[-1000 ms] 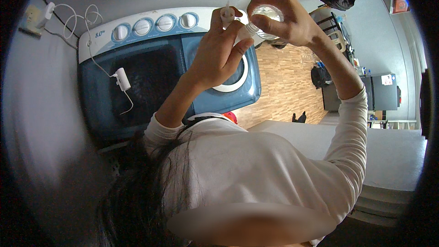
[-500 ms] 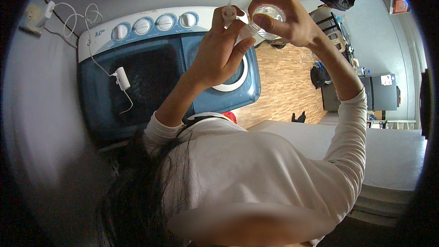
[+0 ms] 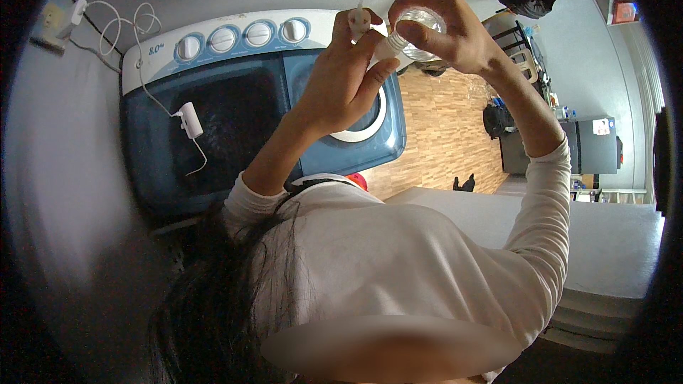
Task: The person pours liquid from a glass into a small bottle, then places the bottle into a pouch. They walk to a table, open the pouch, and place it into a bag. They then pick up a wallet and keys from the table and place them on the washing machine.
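little has changed over the last second — both hands have only drifted a touch rightward at the back right corner of the washing machine [image 3: 235,82], and their grips look the same. the right hand [image 3: 455,32] is wrapped round a clear bottle [image 3: 422,27], just off the machine's right end, its ridged neck [image 3: 395,43] slanting toward the left hand [image 3: 341,75]. that left hand is closed on a whitish piece [image 3: 377,55] at the mouth of the neck, between thumb and forefinger; it also carries a small pale fitting [image 3: 360,20] among its fingers, over the right end of the machine's control panel [image 3: 240,41]. i cannot tell whether neck and whitish piece touch. so steady a pose suggests one unbroken step, with nothing yet let go — meanwhile a white adapter [image 3: 189,121] lies on the left part of the machine's top
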Motion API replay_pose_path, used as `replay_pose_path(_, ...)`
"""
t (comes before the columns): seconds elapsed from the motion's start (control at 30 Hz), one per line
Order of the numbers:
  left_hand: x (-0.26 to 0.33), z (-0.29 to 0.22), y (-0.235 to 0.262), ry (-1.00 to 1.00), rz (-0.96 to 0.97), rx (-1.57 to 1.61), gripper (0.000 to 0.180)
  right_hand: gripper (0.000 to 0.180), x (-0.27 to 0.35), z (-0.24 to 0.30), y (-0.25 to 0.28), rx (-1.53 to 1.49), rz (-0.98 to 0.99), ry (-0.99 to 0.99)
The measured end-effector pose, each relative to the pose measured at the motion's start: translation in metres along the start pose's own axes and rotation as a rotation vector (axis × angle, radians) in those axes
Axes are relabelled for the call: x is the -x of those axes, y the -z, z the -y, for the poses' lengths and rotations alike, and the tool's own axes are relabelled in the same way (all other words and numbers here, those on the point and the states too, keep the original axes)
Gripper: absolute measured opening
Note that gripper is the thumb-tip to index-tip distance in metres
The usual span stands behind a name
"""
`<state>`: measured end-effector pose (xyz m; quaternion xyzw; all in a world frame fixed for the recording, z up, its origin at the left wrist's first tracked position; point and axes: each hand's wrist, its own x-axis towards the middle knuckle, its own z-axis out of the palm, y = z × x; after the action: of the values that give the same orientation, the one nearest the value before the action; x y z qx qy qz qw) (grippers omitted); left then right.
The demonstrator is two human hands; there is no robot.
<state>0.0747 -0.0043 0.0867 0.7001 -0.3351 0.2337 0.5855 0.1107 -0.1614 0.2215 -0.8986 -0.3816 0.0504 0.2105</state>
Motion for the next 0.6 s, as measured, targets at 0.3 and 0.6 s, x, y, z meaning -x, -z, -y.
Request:
replay_pose_path(0.3,0.0016,0.0031,0.0001,-0.01,0.012,-0.045,0.035,0.034,-0.0005,-0.0002,-0.0019,-0.028,0.002,-0.034)
replay_pose_path(0.6,0.002,0.0049,-0.0011,-0.019,0.006,-0.06,0.036,0.031,-0.0006,0.001,-0.0012,-0.048,0.038,-0.03)
